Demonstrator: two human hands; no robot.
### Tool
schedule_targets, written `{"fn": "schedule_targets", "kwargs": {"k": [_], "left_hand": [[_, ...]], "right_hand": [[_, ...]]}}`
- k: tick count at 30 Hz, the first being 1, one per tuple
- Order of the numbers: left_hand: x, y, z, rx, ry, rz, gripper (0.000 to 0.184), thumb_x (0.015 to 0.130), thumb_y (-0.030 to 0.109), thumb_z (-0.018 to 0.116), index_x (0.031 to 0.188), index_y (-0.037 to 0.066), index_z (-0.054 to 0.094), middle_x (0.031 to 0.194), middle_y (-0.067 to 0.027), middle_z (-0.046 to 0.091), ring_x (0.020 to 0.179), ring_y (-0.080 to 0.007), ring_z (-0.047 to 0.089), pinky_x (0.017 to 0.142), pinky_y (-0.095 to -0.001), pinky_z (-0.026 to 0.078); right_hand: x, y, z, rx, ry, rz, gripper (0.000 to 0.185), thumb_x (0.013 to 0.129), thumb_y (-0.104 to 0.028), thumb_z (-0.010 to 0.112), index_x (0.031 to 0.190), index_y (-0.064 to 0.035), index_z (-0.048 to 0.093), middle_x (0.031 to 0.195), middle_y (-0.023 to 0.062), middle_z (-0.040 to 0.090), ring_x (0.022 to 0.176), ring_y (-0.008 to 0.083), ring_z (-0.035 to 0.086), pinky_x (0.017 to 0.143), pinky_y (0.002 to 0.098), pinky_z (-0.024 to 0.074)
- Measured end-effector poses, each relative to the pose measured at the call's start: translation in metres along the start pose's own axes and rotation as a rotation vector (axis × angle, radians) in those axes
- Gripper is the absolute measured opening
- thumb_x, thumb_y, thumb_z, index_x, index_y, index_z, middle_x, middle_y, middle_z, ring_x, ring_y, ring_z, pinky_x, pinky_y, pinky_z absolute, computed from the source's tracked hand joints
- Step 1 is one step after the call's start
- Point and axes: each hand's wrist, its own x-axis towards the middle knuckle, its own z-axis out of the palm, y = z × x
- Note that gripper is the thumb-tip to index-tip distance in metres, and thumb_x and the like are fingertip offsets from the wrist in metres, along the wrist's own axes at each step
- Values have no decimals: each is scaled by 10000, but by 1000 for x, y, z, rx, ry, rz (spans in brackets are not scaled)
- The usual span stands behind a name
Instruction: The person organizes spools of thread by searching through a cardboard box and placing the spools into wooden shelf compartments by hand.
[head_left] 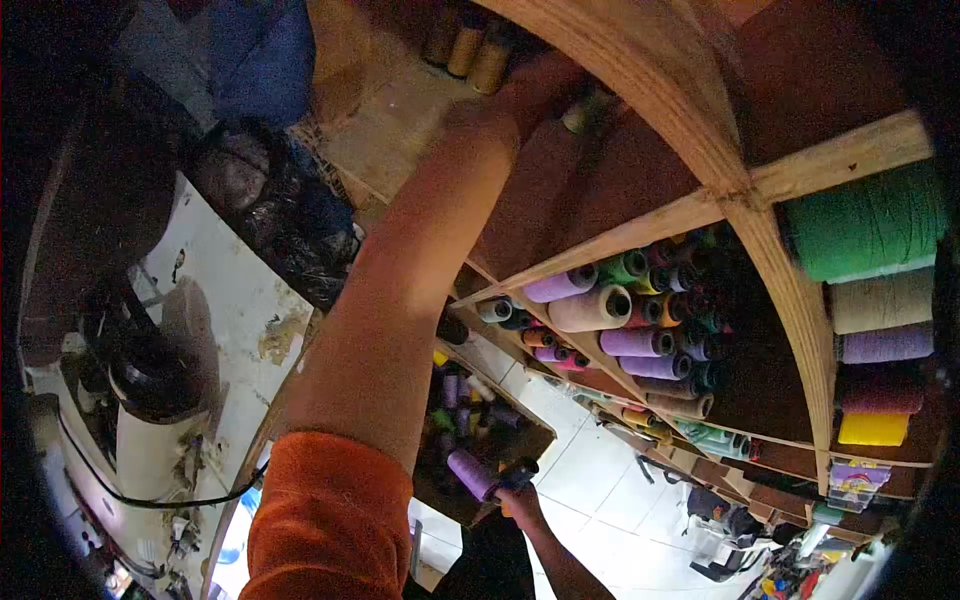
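My left arm, in an orange sleeve, stretches up into a wooden shelf compartment. My left hand (548,88) is in shadow there, close to a pale greenish spool (584,112); its fingers are too dark to make out. Brown-yellow spools (465,52) stand left of it. Lower down, my right hand (519,503) is closed around the end of a purple thread spool (470,474), with a dark object (518,473) beside it. Below the shelf, an open box (538,447) holds several purple, green and white spools.
Wooden dividers (620,232) separate compartments with many coloured thread cones (590,309). A large green cone (868,232) sits at right. At left are a white work table (235,290) with a machine (150,440) and black plastic bags (290,235). White floor tiles (590,480) show below.
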Motion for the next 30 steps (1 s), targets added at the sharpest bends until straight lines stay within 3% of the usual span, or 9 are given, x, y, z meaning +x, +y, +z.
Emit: {"fn": "schedule_targets", "kwargs": {"k": [7,9,13,16,21,25,27,28,30], "left_hand": [[-6,-4,0,148,7,66,428,876,221,471,1274,95,380,1257,-211,394,1031,-397,536,817,-466,492],[-12,-9,0,264,21,142,442,882,233,465,1292,103,363,1285,-212,373,1041,-404,531,821,-470,492],[-21,-15,3,561,82,356,470,895,256,453,1327,118,329,1342,-214,331,1062,-417,519,829,-479,490],[-34,0,6,117,103,33,474,898,252,438,1332,110,311,1372,-230,268,1016,-437,535,795,-488,500],[-27,-52,28,155,-75,-149,504,842,241,520,1287,65,363,1253,-226,431,946,-417,573,776,-476,495],[-65,-56,47,-157,254,-218,426,790,213,588,1162,35,485,1070,-230,564,923,-375,593,776,-468,481],[-64,-68,58,-128,257,-268,374,779,209,600,1097,26,529,1042,-231,578,931,-365,592,771,-462,479],[-58,-77,58,-46,152,-333,354,776,213,603,1069,24,542,1055,-232,573,939,-365,588,766,-461,480],[-49,-95,69,11,86,-399,333,769,215,610,1035,21,560,1052,-231,574,944,-365,585,761,-456,481]], "right_hand": [[9,25,-3,-20,-16,-120,341,715,-163,684,995,-16,556,893,37,590,781,145,567,689,305,467],[3,16,5,210,-18,-67,344,719,-171,681,998,-17,553,897,37,588,783,147,570,684,302,468],[-9,-6,5,55,-87,67,395,713,-176,687,1045,-25,534,937,40,582,830,150,566,707,298,468],[-11,2,8,108,-93,5,444,705,-181,696,1081,-29,515,969,41,573,861,145,558,729,297,466],[-18,-28,15,58,-112,60,495,695,-174,707,1119,-32,494,1003,38,564,877,142,550,765,300,456],[-23,-25,14,159,-74,93,503,701,-139,699,1144,-43,480,1017,37,561,903,143,545,788,305,450],[-32,-47,17,121,-26,82,502,706,-123,691,1152,-49,472,1031,39,558,917,146,544,798,307,450],[-22,-15,11,104,-59,-70,509,704,-91,666,1167,-50,459,1053,45,552,944,157,542,841,319,438],[-29,-23,12,222,-37,-83,533,692,-76,665,1179,-49,450,1068,50,548,969,166,537,867,328,426]]}}
